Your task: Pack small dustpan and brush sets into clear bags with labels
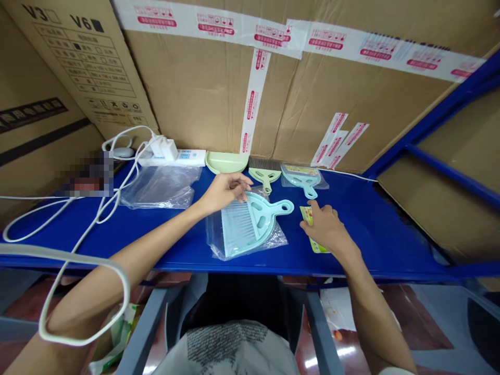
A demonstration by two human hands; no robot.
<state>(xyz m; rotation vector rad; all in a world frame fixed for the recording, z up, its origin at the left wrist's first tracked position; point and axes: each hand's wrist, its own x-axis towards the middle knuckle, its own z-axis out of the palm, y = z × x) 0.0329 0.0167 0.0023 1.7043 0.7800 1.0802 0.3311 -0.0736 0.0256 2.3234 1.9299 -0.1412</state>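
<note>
A light blue mini dustpan with a brush (pixel 253 219) lies on a clear plastic bag (pixel 219 237) on the blue shelf (pixel 156 234). My left hand (pixel 224 191) rests its fingertips on the far top edge of the brush. My right hand (pixel 326 226) lies flat over a yellow-green printed card (pixel 312 229), fingers on it. Behind them a green brush (pixel 265 174) and a green dustpan (pixel 226 161) lie against the cardboard. A bagged blue dustpan set (pixel 302 178) lies to their right.
A stack of clear bags (pixel 160 187) lies to the left. A white power strip (pixel 175 156) with plugs and white cables (pixel 78 234) sits at the back left. Large taped cardboard boxes (pixel 219 83) wall the back. A blue rack frame (pixel 449 172) rises on the right.
</note>
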